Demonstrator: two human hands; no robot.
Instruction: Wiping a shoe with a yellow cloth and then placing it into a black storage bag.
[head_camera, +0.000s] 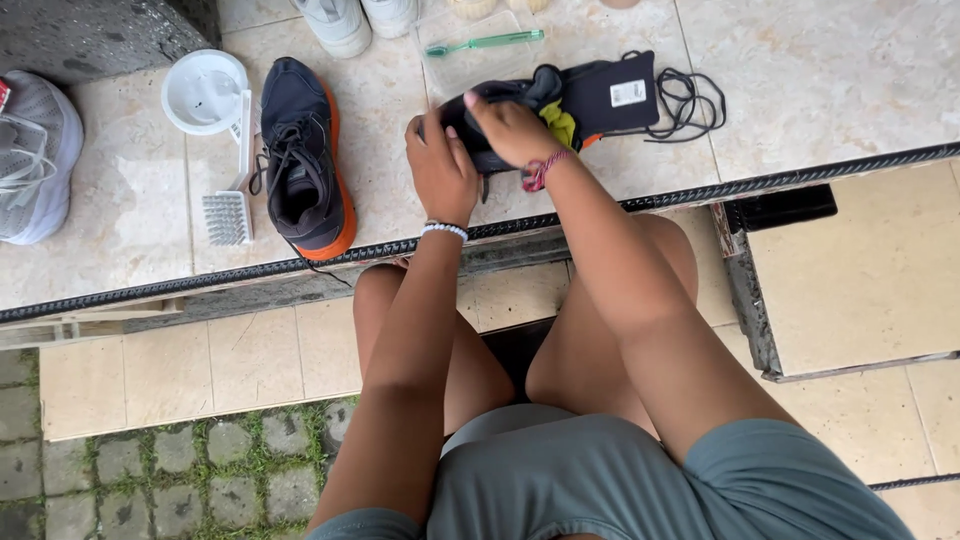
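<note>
A dark sports shoe (590, 95) with an orange sole lies on its side on the tiled step, its yellow-green lining showing. My left hand (441, 170) grips its near end. My right hand (512, 128) has its fingers tucked into the shoe's opening. A loose black lace (686, 102) trails from the shoe to the right. The matching dark shoe (303, 155) stands upright to the left, laced.
A white scrub brush (232, 196) and a white round bowl (204, 90) sit left of the upright shoe. A green toothbrush (487, 42) lies in a clear tray behind. A grey shoe (36, 150) is at far left, white shoes (345, 20) at the back.
</note>
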